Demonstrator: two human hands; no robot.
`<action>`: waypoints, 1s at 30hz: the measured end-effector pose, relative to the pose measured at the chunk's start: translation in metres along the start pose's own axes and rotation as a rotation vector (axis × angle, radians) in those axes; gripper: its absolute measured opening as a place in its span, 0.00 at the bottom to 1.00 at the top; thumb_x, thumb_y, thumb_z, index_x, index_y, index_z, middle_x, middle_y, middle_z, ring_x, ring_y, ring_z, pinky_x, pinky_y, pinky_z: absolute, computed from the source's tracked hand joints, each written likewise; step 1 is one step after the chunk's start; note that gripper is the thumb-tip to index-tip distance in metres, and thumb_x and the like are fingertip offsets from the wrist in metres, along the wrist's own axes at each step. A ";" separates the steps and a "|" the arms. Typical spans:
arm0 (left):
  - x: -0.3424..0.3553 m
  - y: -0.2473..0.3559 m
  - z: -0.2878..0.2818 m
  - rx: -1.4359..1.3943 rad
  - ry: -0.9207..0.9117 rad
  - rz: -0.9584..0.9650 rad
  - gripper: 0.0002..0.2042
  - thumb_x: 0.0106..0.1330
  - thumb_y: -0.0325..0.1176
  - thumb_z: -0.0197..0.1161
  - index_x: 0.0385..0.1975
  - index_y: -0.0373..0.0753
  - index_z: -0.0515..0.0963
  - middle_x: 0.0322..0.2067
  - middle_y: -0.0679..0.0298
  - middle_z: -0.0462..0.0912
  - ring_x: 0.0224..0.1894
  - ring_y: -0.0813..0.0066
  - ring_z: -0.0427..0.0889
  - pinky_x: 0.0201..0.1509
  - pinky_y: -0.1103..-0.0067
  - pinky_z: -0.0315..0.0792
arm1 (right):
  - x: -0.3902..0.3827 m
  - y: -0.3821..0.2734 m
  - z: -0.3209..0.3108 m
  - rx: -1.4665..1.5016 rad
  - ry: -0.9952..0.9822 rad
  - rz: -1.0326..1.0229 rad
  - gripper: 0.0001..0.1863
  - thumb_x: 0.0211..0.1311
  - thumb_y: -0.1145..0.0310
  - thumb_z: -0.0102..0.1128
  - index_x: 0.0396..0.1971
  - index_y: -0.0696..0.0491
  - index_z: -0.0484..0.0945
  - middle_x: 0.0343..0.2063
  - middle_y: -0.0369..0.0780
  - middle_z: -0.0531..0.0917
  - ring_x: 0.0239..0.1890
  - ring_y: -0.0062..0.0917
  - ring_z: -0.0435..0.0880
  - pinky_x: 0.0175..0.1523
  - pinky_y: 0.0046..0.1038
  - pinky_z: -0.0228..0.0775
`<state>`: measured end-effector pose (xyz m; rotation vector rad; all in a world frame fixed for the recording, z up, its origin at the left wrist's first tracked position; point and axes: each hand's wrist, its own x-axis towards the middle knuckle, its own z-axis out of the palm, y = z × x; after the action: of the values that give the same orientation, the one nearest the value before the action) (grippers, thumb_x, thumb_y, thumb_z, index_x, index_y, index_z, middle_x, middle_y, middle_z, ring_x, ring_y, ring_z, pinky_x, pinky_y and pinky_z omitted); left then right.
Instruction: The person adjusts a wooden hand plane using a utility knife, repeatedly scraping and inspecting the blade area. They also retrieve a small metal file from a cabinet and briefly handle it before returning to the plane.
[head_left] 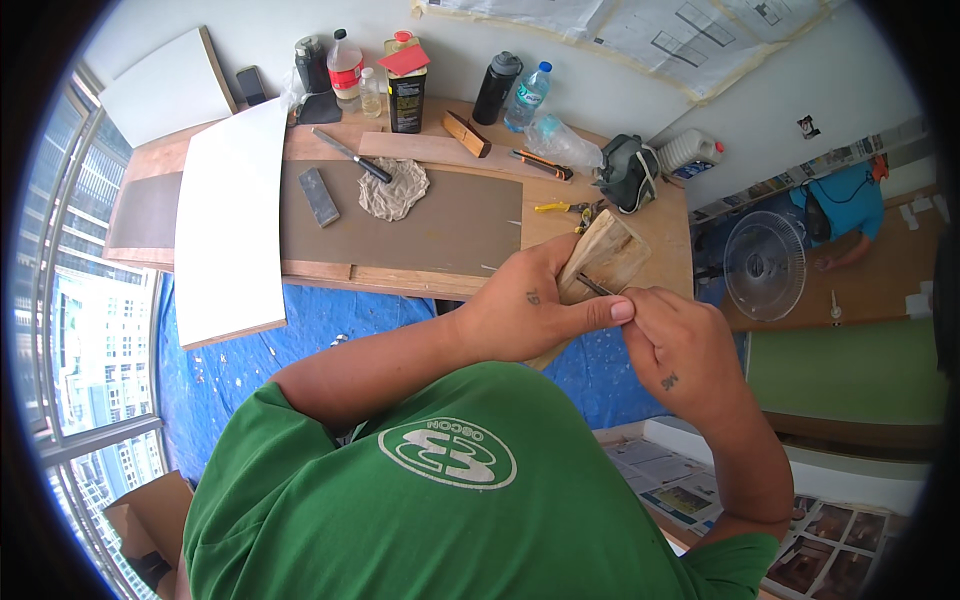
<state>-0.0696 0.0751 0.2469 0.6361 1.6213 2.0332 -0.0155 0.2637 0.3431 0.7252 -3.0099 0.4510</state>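
Observation:
My left hand is wrapped round a pale wooden block with a hollow in its face, held up in front of the bench's right end. Closed in a pinch, my right hand grips a thin dark metal rod that lies against the block. The rod's far part and the fingertips on it are partly hidden. My left thumb meets the right fingertips. Just beyond the block lie yellow-handled pliers. On the bench, a chisel with a dark handle rests over a crumpled rag, beside a grey sharpening stone.
A white panel overhangs the bench's front edge. Along the back stand a tin can, a black flask and a water bottle. A respirator sits at right. A fan and a person in blue are farther right.

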 end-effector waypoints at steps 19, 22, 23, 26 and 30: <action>0.001 -0.004 -0.004 -0.055 0.041 0.014 0.30 0.64 0.49 0.76 0.55 0.30 0.77 0.45 0.54 0.86 0.48 0.71 0.83 0.55 0.72 0.76 | 0.005 -0.001 0.008 0.031 0.022 0.017 0.04 0.61 0.75 0.62 0.35 0.56 0.78 0.27 0.45 0.83 0.30 0.45 0.84 0.34 0.44 0.76; 0.000 -0.001 -0.005 -0.058 0.036 0.008 0.30 0.64 0.48 0.76 0.55 0.30 0.77 0.45 0.54 0.86 0.48 0.72 0.82 0.55 0.73 0.76 | 0.005 -0.001 0.008 0.035 0.019 0.021 0.04 0.62 0.75 0.61 0.35 0.56 0.78 0.28 0.45 0.83 0.30 0.45 0.84 0.34 0.44 0.76; 0.000 0.000 -0.005 -0.059 0.026 0.008 0.29 0.65 0.47 0.75 0.56 0.30 0.76 0.45 0.57 0.85 0.48 0.75 0.81 0.54 0.74 0.76 | 0.005 -0.001 0.009 0.033 0.017 0.024 0.04 0.62 0.75 0.61 0.35 0.56 0.78 0.28 0.45 0.83 0.30 0.45 0.84 0.34 0.44 0.76; 0.000 0.000 -0.007 -0.048 0.000 -0.014 0.29 0.67 0.44 0.74 0.59 0.30 0.74 0.46 0.61 0.83 0.48 0.79 0.79 0.52 0.77 0.75 | 0.006 -0.001 0.009 0.030 0.005 0.026 0.03 0.63 0.75 0.60 0.35 0.56 0.77 0.28 0.46 0.83 0.30 0.47 0.84 0.34 0.45 0.75; 0.001 -0.005 -0.008 -0.034 0.005 0.014 0.29 0.67 0.45 0.74 0.58 0.30 0.74 0.47 0.61 0.83 0.49 0.78 0.79 0.54 0.76 0.74 | 0.008 0.001 0.008 0.059 -0.025 0.039 0.03 0.64 0.74 0.58 0.35 0.57 0.77 0.28 0.48 0.82 0.31 0.48 0.83 0.35 0.46 0.74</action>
<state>-0.0755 0.0706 0.2405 0.6325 1.5859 2.0690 -0.0223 0.2583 0.3357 0.6813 -3.0507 0.5376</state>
